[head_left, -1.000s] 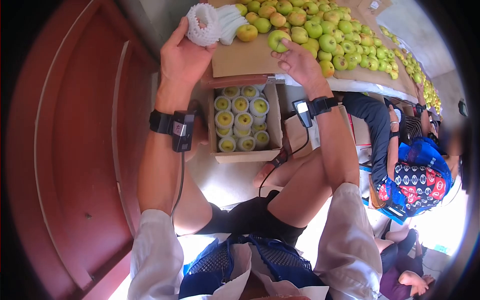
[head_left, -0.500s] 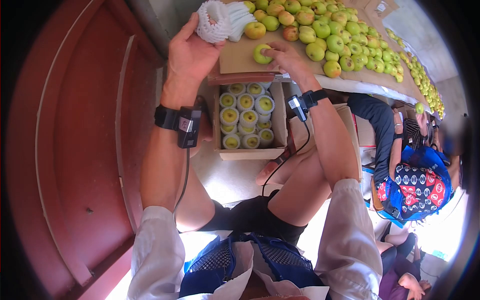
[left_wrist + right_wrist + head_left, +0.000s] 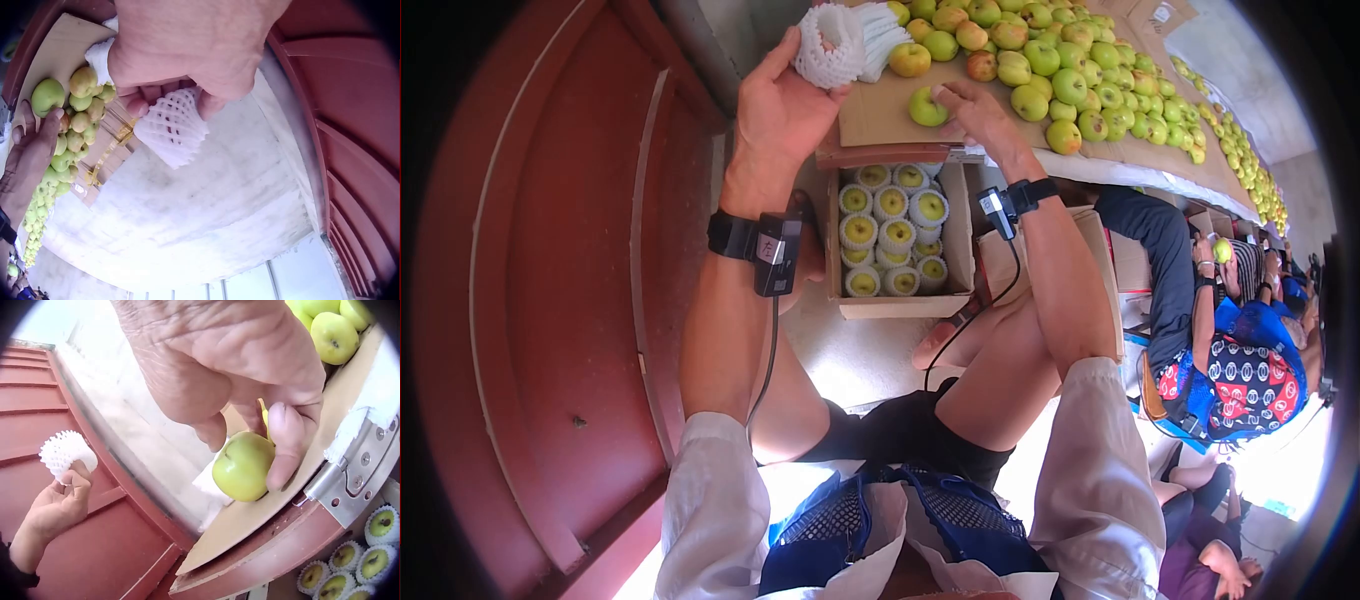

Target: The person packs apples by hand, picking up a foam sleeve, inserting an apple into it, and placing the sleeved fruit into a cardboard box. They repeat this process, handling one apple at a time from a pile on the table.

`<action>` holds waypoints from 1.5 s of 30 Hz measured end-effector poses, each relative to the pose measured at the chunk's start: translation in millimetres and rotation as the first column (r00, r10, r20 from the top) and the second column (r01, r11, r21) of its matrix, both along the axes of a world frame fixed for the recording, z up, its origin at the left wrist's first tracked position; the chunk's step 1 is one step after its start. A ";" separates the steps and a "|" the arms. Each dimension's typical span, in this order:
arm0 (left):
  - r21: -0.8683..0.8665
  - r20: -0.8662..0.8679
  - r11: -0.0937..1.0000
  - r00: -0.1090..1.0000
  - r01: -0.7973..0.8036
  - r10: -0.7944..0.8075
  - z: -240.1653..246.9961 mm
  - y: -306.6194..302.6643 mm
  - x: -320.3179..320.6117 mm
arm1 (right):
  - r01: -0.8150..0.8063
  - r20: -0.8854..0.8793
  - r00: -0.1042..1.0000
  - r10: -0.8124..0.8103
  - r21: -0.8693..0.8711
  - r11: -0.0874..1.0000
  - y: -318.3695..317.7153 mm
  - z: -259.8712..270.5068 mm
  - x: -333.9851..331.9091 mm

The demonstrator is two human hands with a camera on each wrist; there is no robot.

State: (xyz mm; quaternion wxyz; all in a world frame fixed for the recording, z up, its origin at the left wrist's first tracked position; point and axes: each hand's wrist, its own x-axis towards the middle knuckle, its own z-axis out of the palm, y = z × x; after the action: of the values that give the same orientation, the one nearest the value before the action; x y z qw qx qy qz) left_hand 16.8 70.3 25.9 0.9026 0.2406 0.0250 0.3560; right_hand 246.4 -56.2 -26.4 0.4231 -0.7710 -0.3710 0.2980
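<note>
In the head view my left hand [image 3: 780, 115] holds up a white foam net sleeve [image 3: 830, 45] at the far left of the table. The left wrist view shows the fingers and thumb around one end of the sleeve [image 3: 172, 128], its other end spread open. My right hand [image 3: 990, 125] is at a green apple [image 3: 927, 106] near the table's front edge. In the right wrist view, thumb and fingers stand on either side of that apple [image 3: 244, 467], close over the cardboard. More foam sleeves [image 3: 883, 42] lie just behind the left hand.
A big heap of apples [image 3: 1090, 85] covers the cardboard-lined table [image 3: 880, 120]. Below its edge stands a carton [image 3: 900, 308] of sleeved apples [image 3: 897, 236]. A red door [image 3: 570, 250] is on the left. Other people sit at the right, one holding an apple [image 3: 1222, 250].
My right hand has brought the green apple left and nearer, away from the heap. The left hand still holds the foam sleeve. The head view has shifted slightly.
</note>
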 end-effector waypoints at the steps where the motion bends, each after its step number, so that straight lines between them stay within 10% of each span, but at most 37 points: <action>1: -0.012 -0.019 1.000 1.000 -0.005 0.005 -1.0 -0.7 1.4 | 0.046 0.003 0.999 -0.046 -0.012 0.999 -1.0 3.5 0.2; 5: -0.024 -0.058 1.000 0.998 -0.018 0.017 8.9 -9.8 3.4 | 0.141 0.145 0.975 -0.171 0.201 0.969 10.6 -6.9 20.1; 14: 0.114 -0.063 0.985 0.990 0.133 -0.126 7.1 -22.7 10.1 | -0.094 -0.551 0.759 0.347 0.435 0.895 -11.5 52.0 -49.4; 19: 0.276 -0.174 0.961 0.984 0.019 0.031 8.7 -28.6 13.7 | 0.077 -0.153 0.988 0.016 0.580 0.811 -20.1 67.9 -62.1; 34: 0.498 -0.386 0.867 0.891 -0.016 0.238 -5.1 -34.4 18.9 | -0.126 0.397 0.915 -0.075 0.455 0.881 -22.3 62.9 -85.6; 45: 0.493 -0.473 0.870 0.841 0.007 0.262 -4.7 -39.0 12.7 | 0.046 -0.055 0.998 -0.018 0.554 0.831 -21.5 53.5 -70.7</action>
State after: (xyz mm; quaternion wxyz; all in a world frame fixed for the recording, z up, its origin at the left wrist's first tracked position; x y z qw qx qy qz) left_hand 29.5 31.3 21.2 0.7467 0.5405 0.1990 0.3327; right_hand 175.7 -77.6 27.1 0.6422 -0.6139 -0.4184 0.1887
